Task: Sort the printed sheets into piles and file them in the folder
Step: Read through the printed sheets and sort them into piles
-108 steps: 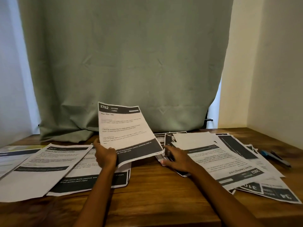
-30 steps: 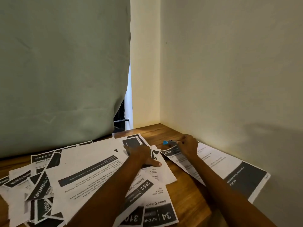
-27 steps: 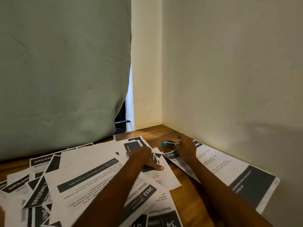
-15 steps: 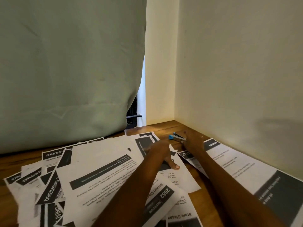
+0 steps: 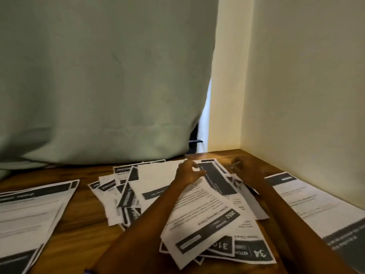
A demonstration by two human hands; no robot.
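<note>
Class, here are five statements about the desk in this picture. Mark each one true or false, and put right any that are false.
1. The left hand rests on the messy heap of printed sheets. True.
2. A sheet marked 34 lies at the near edge of the heap. True.
3. The desk is bare white plastic. False: it is brown wood.
4. A red curtain hangs behind the desk. False: the curtain is pale green.
5. One sheet by the wall lies apart from the heap, on the right. True.
</note>
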